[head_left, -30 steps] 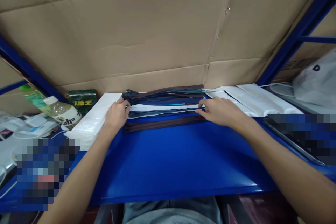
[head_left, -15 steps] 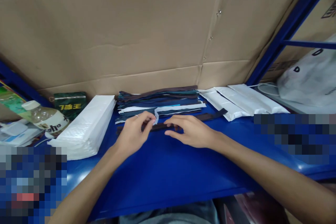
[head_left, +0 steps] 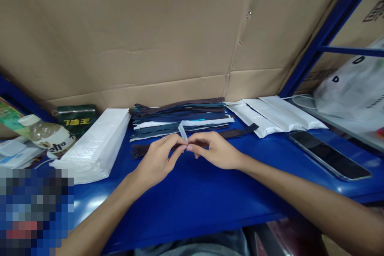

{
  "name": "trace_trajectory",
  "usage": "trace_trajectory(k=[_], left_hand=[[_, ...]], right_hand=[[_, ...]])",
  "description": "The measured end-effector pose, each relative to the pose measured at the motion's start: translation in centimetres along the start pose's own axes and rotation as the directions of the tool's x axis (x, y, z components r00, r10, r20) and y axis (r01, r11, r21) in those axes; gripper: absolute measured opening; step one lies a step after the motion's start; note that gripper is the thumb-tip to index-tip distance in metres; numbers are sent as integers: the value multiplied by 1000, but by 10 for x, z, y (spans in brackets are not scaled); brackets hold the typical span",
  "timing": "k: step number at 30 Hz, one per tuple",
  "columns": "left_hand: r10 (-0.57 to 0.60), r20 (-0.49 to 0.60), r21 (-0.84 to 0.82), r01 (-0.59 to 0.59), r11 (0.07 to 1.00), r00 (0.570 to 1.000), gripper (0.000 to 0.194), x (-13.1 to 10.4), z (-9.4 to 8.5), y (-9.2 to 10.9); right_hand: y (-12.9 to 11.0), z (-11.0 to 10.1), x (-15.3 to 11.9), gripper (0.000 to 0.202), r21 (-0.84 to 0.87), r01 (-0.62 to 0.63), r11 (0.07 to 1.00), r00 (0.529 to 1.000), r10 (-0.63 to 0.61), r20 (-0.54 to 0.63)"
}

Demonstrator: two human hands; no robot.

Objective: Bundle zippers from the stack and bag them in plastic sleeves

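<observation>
A thin whitish strip [head_left: 183, 131] stands up from between the fingertips of both hands. My left hand [head_left: 164, 153] pinches its lower end, a ring on one finger. My right hand [head_left: 213, 149] is closed at the same spot, its thumb and forefinger touching the strip's end and the left fingertips. Behind the hands lie dark, blue and white zipper strips [head_left: 180, 109] in a layered row. A brown strip [head_left: 233, 133] with a dark end lies partly hidden behind the hands.
White packets in a stack [head_left: 95, 138] stand left. Several white padded packets [head_left: 265, 118] lie right, near a phone [head_left: 333, 156]. A bottle [head_left: 48, 134] and dark green pouch [head_left: 77, 118] are far left. Cardboard [head_left: 135, 36] rises behind the blue table [head_left: 192, 204].
My right hand has closed and met my left fingertips at the strip. My left hand has moved slightly right. The phone at the right now shows.
</observation>
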State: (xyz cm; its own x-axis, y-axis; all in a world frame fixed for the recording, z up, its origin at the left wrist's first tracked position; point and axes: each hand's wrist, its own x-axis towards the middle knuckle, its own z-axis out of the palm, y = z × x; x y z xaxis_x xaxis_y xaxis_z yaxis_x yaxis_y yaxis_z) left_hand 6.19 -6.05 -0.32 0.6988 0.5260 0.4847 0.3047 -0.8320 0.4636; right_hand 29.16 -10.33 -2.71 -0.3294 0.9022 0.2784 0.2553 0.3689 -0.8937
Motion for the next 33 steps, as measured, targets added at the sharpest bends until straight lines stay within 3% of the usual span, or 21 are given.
trace_trajectory(k=[7,11,17,20,23,28,30,33], left_hand=[[13,71,9,-13,1000,997,11,-3,-1,-5],[-2,92,42,-2,999,996,11,-4,-1,-5],[-2,88,84,-6,996,996,13,-1,-8,-3],[-47,36,177,40,983,998,13,1,-18,-11],[-140,0,352,131,927,990,16,1,-33,-30],[-337,-119,639,332,694,934,23,-2,-65,-67],[-381,-176,699,387,601,908,23,-5,-78,-75],[-396,-204,740,406,536,895,24,-9,-87,-79]], right_hand=[[7,1,2,28,115,8,993,999,-12,34],[-1,-1,0,23,-115,62,991,998,-59,23],[1,-10,4,21,-448,213,868,976,-209,60],[13,-34,6,21,-639,153,754,980,-200,-2],[28,-72,5,18,-774,66,630,979,-192,-72],[51,-132,-1,16,-881,-103,463,973,-136,-186],[58,-146,-3,16,-893,-172,415,964,-114,-239],[61,-151,-4,15,-879,-244,410,949,-84,-303]])
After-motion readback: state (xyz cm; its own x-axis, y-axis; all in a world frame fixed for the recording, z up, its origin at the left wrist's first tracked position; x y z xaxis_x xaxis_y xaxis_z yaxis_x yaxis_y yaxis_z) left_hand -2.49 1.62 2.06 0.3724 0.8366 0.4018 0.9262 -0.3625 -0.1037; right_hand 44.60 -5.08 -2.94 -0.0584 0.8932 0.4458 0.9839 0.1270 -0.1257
